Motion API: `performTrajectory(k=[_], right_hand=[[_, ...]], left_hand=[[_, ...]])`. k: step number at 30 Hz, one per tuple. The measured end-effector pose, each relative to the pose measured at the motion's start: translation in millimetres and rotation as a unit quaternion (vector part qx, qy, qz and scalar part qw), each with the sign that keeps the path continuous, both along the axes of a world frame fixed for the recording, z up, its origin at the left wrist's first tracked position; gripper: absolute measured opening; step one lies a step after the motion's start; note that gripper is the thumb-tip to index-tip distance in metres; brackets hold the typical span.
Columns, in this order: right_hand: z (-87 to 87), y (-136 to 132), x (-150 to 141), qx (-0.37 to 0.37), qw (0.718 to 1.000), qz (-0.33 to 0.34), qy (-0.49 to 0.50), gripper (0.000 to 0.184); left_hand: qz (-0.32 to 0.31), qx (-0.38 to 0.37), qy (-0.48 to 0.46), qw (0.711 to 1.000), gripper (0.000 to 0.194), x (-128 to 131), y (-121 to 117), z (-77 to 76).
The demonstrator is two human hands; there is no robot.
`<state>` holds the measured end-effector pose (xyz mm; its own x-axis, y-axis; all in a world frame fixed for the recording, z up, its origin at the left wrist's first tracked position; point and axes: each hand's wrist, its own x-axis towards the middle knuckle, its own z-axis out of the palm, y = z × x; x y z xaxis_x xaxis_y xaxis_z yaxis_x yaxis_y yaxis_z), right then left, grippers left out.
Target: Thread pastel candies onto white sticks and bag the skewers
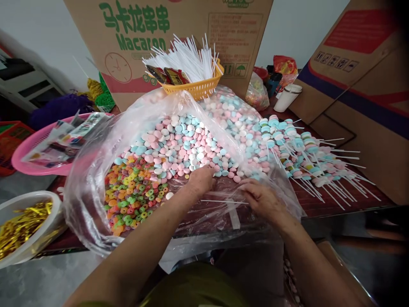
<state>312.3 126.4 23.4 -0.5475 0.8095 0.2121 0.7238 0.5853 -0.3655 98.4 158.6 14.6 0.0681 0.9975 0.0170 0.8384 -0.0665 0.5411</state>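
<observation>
My left hand (202,181) reaches to the near edge of a pile of pink, blue and white marshmallows (182,143). Its fingers are bent down together among them, and whatever they hold is hidden. To its right, my right hand (263,199) has its fingers drawn together at the end of a thin white stick (223,201), which points left above the plastic. A pink marshmallow (237,179) lies just beyond these fingertips. Colourful ring gummies (134,192) are heaped left of my left hand. Clear plastic sheeting (92,183) lies under and around the sweets.
Finished skewers (306,157) of marshmallows and gummies are piled at right. Behind stands a yellow basket (191,88) of white sticks, before a large carton (134,51). A pink basket (25,153) and white tub (56,213) stand left; a white cup (287,98) is back right.
</observation>
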Motion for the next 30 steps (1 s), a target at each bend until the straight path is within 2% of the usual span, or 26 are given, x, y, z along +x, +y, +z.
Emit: performTrajectory(k=[3,5,8,11,13,16,19,21,23,25,28,30], right_hand=[[-1.6,14,-7,-0.021,0.995,-0.084,-0.045,0.018],[-6.7,27,-25,-0.036,0.991,-0.093,-0.084,0.018],[-18.8,48,-54,-0.050,0.988,-0.091,-0.114,0.022],[-22.3,60,-66,-0.061,0.986,-0.103,-0.117,0.023],[-14.3,57,-67,-0.063,0.986,-0.113,-0.108,0.023],[5.2,31,-75,-0.020,0.995,-0.089,-0.049,0.028],[14.7,0,-94,0.096,0.995,0.006,0.002,0.028],[11.7,-11,-103,0.139,0.989,0.046,-0.019,0.028],[4.8,-13,-102,0.137,0.988,0.062,-0.027,0.028],[-1.4,-10,-97,0.116,0.991,0.070,0.008,0.027],[-4.1,-3,-92,0.081,0.990,0.068,0.096,0.025],[-2.0,-1,-91,0.033,0.985,0.083,0.151,0.022]], left_hand=[[-0.008,-0.010,-0.007,1.000,0.008,1,3,-5.8],[-0.005,-0.014,-0.018,1.000,0.008,-12,-5,-5.6],[0.023,-0.015,-0.040,0.999,0.018,-39,-28,-3.0],[0.090,-0.025,-0.172,0.981,0.026,-54,-58,-3.6],[0.152,-0.042,-0.323,0.933,0.028,-52,-73,-5.3],[0.227,-0.071,-0.526,0.816,0.030,-35,-80,-4.7],[0.225,-0.097,-0.671,0.700,0.021,-15,-73,0.8],[0.199,-0.118,-0.721,0.653,0.015,-8,-69,3.6],[0.178,-0.138,-0.743,0.630,0.013,-7,-68,3.4],[0.167,-0.153,-0.752,0.619,0.014,-10,-69,0.8],[0.165,-0.161,-0.747,0.623,0.015,-18,-71,-2.5],[0.161,-0.162,-0.735,0.638,0.014,-24,-71,-2.1]])
